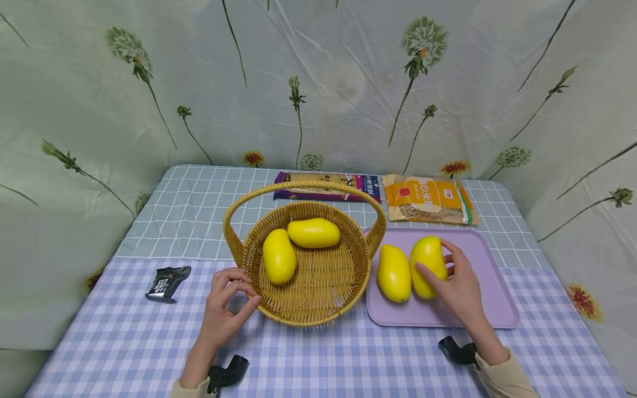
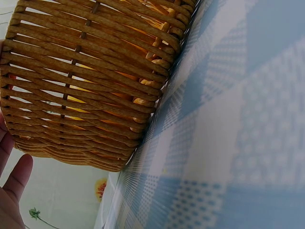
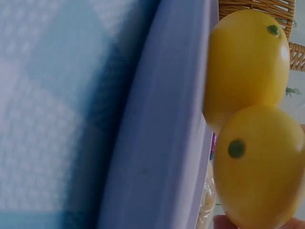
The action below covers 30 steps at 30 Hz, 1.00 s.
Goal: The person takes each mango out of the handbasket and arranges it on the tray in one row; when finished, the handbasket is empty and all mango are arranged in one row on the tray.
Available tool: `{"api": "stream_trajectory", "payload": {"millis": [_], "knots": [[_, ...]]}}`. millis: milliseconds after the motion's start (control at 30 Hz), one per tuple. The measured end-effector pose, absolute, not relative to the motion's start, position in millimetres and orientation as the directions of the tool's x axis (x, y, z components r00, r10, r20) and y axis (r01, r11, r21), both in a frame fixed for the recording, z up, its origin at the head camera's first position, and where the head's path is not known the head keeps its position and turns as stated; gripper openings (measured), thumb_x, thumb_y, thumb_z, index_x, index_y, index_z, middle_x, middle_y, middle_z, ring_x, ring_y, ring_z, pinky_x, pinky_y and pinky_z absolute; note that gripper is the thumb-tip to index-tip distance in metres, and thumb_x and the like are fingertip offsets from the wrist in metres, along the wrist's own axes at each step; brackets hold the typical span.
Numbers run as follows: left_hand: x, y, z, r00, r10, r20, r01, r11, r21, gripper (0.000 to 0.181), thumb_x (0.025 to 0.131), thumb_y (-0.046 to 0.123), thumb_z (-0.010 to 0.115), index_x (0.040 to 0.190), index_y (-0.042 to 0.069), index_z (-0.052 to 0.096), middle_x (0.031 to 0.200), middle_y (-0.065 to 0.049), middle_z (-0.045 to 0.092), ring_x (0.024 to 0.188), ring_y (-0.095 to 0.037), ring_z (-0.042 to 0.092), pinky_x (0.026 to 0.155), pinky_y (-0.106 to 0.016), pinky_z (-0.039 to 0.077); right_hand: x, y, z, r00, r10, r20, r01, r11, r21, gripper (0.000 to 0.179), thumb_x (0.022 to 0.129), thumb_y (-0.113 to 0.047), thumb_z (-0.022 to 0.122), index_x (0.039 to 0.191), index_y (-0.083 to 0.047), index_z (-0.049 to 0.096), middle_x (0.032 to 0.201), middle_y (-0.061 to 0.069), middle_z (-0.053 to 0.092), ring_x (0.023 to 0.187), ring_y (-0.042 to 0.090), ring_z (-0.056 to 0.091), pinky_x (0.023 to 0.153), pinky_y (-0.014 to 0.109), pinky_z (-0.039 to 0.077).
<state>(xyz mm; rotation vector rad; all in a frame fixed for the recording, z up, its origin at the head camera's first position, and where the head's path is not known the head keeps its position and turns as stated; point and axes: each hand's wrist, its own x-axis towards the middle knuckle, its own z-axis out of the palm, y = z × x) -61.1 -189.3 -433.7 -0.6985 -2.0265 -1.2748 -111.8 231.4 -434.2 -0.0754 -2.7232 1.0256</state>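
Note:
A round woven basket [image 1: 298,318] with a tall arched handle stands on the table, holding two yellow mangoes, one upright [image 1: 279,257] and one lying crosswise [image 1: 313,233]. My left hand [image 1: 226,307] holds the basket's near left rim, fingers bent over it and thumb by the outer wall. To the right, my right hand [image 1: 460,284] grips a mango [image 1: 428,266] over a purple tray [image 1: 490,298], thumb on the near side and fingers behind. Another mango [image 1: 395,273] lies on the tray's left part, right beside the held one; both show green stem spots in the right wrist view.
Behind the basket lies a long purple packet [image 1: 323,193]. An orange-and-clear bag of grain [image 1: 430,199] rests behind the tray. A small black packet [image 1: 168,284] is at the left on the checked tablecloth [image 1: 308,365]. A flower-printed curtain hangs behind the table.

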Motion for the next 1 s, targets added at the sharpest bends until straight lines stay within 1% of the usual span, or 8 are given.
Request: {"api": "stream_trajectory", "payload": {"millis": [133, 433, 667, 800, 1000], "knots": [[-61.2, -189.1, -433.7, -0.655, 0.100, 0.749, 0.718, 0.390, 0.576, 0.028, 0.090, 0.028, 0.066, 0.073, 0.006, 0.059, 0.087, -0.017, 0.054, 0.096, -0.035, 0.044, 0.098, -0.031, 0.029, -112.9, 233.2, -435.4, -0.982, 0.125, 0.142, 0.012, 0.791, -0.611, 0.074, 0.084, -0.045, 0.068, 0.138, -0.004, 0.040, 0.104, 0.018, 0.052, 0.080, 0.029, 0.049, 0.065, 0.038, 0.039], [-60.6, -188.8, -433.4, -0.662, 0.098, 0.743, 0.713, 0.389, 0.584, 0.028, 0.090, 0.027, 0.066, 0.074, 0.006, 0.060, 0.087, -0.018, 0.055, 0.098, -0.033, 0.044, 0.098, -0.031, 0.029, -112.6, 236.8, -439.1, -0.990, 0.113, 0.085, 0.045, 0.822, -0.568, 0.077, 0.084, -0.051, 0.066, 0.137, -0.002, 0.040, 0.100, 0.017, 0.053, 0.078, 0.027, 0.050, 0.060, 0.034, 0.037], [-60.8, -189.1, -434.0, -0.661, 0.099, 0.744, 0.715, 0.386, 0.583, 0.027, 0.090, 0.027, 0.066, 0.074, 0.006, 0.060, 0.087, -0.017, 0.055, 0.098, -0.032, 0.044, 0.098, -0.031, 0.029, -113.1, 237.0, -437.5, -0.994, 0.107, 0.011, 0.083, 0.825, -0.559, 0.081, 0.085, -0.056, 0.061, 0.139, -0.002, 0.037, 0.102, 0.018, 0.053, 0.081, 0.029, 0.050, 0.061, 0.034, 0.037], [-60.8, -189.2, -434.3, -0.661, 0.100, 0.744, 0.715, 0.385, 0.583, 0.028, 0.090, 0.028, 0.066, 0.074, 0.006, 0.060, 0.087, -0.017, 0.055, 0.097, -0.034, 0.044, 0.098, -0.031, 0.029, -113.4, 237.8, -436.7, -0.994, 0.102, -0.026, 0.099, 0.827, -0.554, 0.082, 0.085, -0.059, 0.058, 0.141, -0.002, 0.035, 0.104, 0.020, 0.052, 0.084, 0.030, 0.050, 0.063, 0.035, 0.037], [-61.0, -189.5, -434.6, -0.659, 0.102, 0.745, 0.716, 0.387, 0.581, 0.028, 0.090, 0.028, 0.066, 0.074, 0.006, 0.060, 0.087, -0.017, 0.055, 0.097, -0.035, 0.044, 0.098, -0.031, 0.029, -113.7, 239.7, -435.6, -0.994, 0.077, -0.078, 0.107, 0.834, -0.542, 0.084, 0.087, -0.061, 0.053, 0.142, -0.002, 0.032, 0.105, 0.021, 0.053, 0.084, 0.031, 0.051, 0.063, 0.036, 0.039]]}}
